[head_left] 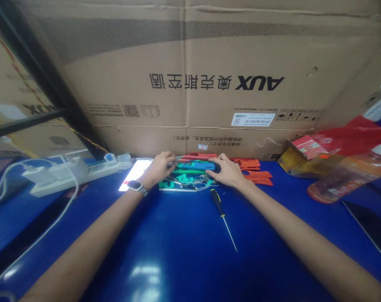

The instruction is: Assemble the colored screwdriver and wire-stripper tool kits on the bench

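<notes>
A blue plastic casing (195,165) with a dark end lies across a pile of parts at the back of the blue table. My right hand (227,170) has its fingers closed around the right end of this casing. At the left of the pile, my left hand (159,168) has curled fingers; whatever they pinch, if anything, is hidden. Small green plastic pieces (185,179) and thin metal rods lie under the casing. Red plastic shells (257,178) are stacked right of my right hand, and another red shell (199,156) lies behind the casing. A screwdriver (217,203) rests in front, its tip toward me.
A lit phone-like screen (136,171) lies beside my left wrist. A white power strip (80,174) with plugs and cables stands left. An AUX cardboard box (190,105) walls off the back. At right are a drink bottle (347,178), a red bag (350,134) and a dark phone (369,224).
</notes>
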### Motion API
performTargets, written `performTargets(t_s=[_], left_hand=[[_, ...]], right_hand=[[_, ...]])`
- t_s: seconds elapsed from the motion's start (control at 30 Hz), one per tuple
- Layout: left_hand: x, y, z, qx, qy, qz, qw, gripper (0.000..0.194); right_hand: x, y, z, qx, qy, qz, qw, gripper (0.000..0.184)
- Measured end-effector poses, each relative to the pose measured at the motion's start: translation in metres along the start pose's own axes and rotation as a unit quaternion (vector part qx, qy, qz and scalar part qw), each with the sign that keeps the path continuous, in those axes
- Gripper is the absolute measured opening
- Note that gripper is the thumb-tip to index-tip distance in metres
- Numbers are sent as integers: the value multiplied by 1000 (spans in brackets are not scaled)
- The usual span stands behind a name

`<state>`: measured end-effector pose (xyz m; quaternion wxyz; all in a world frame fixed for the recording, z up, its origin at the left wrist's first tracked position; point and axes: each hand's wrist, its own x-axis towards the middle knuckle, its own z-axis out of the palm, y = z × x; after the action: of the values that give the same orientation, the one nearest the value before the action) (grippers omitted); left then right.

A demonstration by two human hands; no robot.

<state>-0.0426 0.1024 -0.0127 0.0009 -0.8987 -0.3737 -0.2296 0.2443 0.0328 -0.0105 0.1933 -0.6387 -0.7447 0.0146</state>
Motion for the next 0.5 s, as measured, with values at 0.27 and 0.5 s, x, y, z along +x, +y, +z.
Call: performTargets(t_s=[0.27,0.5], left_hand=[[44,-1,-11,117,-111,-13,987,23],[68,7,-10,138,-136,16,981,19]], right_hand=[[47,-24,-8,-78,0,-85,993,31],[75,-52,-8,-165,-49,-176,969,26]])
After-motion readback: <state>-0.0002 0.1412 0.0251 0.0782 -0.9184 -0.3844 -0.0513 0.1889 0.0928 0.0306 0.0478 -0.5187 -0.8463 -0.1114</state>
